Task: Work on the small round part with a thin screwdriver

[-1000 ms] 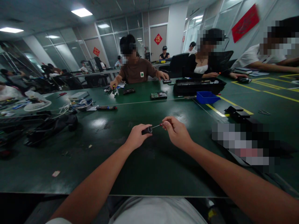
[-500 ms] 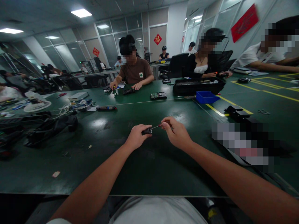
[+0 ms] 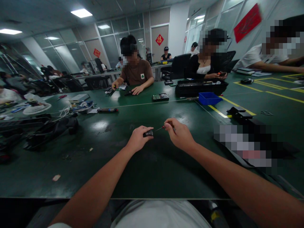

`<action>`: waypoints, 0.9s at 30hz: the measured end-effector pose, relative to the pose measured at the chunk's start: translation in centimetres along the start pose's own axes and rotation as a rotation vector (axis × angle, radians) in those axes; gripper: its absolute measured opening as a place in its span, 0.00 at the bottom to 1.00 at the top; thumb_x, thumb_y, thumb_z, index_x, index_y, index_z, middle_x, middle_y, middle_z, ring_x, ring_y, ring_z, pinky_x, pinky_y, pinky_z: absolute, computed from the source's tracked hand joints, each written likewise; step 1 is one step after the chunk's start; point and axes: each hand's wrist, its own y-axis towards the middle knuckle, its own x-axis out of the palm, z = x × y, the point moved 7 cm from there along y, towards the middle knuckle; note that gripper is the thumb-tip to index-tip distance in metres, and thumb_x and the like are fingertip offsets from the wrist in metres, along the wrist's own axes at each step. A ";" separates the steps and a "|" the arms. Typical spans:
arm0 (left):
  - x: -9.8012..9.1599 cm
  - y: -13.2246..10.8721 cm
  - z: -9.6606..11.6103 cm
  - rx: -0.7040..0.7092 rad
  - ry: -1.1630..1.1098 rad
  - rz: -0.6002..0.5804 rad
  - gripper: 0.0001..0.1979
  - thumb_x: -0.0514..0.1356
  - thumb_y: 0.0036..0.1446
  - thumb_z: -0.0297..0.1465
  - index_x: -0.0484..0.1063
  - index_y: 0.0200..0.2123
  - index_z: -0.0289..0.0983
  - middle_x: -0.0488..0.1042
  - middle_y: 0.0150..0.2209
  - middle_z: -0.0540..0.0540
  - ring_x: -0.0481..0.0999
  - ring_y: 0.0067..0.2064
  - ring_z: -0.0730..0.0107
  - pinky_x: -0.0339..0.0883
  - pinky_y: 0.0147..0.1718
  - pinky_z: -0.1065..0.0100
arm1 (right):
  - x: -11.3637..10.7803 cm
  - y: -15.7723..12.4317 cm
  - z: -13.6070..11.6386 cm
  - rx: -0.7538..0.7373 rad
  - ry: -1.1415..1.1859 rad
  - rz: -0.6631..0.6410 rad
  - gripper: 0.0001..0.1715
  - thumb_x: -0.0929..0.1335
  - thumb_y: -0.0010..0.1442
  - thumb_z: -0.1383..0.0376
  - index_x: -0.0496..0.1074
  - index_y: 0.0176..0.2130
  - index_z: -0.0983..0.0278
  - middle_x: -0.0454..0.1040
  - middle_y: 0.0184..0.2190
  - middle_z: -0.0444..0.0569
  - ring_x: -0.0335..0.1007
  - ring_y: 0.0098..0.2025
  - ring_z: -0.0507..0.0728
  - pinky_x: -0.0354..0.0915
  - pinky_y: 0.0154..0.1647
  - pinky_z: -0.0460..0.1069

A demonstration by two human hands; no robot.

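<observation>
Between the thumb and fingers of my left hand (image 3: 137, 138) is a small dark cylindrical part (image 3: 148, 133), lying sideways with one end toward the right. My right hand (image 3: 180, 133) is closed on a screwdriver (image 3: 163, 127) with a reddish handle, most of which the fingers hide. Its thin metal shaft points left at the cylindrical part, and the tip appears slightly apart from it. Both hands are over the green tabletop (image 3: 152, 174).
A black case (image 3: 51, 131) and a pen-like tool (image 3: 107, 110) lie to the left. Ahead are a hard drive (image 3: 160, 97), a blue bin (image 3: 209, 98) and a long black tray (image 3: 185, 90). Co-workers sit across the table, one in a brown shirt (image 3: 139, 71).
The dark cylindrical part has turned slightly in my left hand, so its end faces me less. The screwdriver tip has drawn back a little from it.
</observation>
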 end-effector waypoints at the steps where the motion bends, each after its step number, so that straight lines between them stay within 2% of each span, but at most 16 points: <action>1: 0.0 0.0 0.0 -0.002 0.003 -0.003 0.23 0.68 0.56 0.30 0.75 0.55 0.44 0.75 0.48 0.44 0.74 0.50 0.59 0.65 0.54 0.56 | -0.1 0.0 0.0 0.004 0.008 0.010 0.10 0.61 0.69 0.60 0.69 0.42 0.60 0.78 0.33 0.49 0.76 0.34 0.59 0.65 0.36 0.52; 4: 0.1 0.0 0.0 0.003 0.015 -0.012 0.22 0.68 0.56 0.30 0.75 0.55 0.44 0.75 0.47 0.44 0.74 0.50 0.59 0.65 0.54 0.56 | -0.3 -0.1 -0.1 0.010 0.049 0.022 0.10 0.61 0.69 0.59 0.69 0.43 0.60 0.79 0.34 0.49 0.76 0.35 0.59 0.66 0.36 0.52; 10: 0.2 -0.1 0.1 0.030 0.047 -0.025 0.23 0.68 0.56 0.30 0.75 0.56 0.45 0.75 0.46 0.45 0.74 0.50 0.60 0.66 0.53 0.58 | 0.6 -0.3 -0.7 -0.070 0.011 -0.083 0.09 0.62 0.68 0.61 0.70 0.43 0.59 0.78 0.34 0.49 0.75 0.35 0.60 0.65 0.36 0.53; 16: 0.2 -0.1 -0.1 -0.008 0.076 -0.040 0.23 0.68 0.57 0.31 0.74 0.57 0.44 0.74 0.48 0.45 0.73 0.51 0.58 0.65 0.52 0.57 | 0.1 -0.2 -0.6 -0.051 0.001 -0.033 0.10 0.61 0.69 0.60 0.70 0.43 0.60 0.79 0.33 0.49 0.75 0.34 0.59 0.65 0.35 0.52; 27: 0.1 -0.1 0.2 -0.046 0.017 -0.056 0.23 0.67 0.57 0.31 0.74 0.56 0.42 0.74 0.48 0.45 0.73 0.50 0.60 0.64 0.53 0.59 | 0.2 -0.1 -0.8 -0.082 -0.031 -0.020 0.09 0.61 0.69 0.63 0.69 0.42 0.61 0.78 0.33 0.49 0.76 0.34 0.58 0.65 0.35 0.50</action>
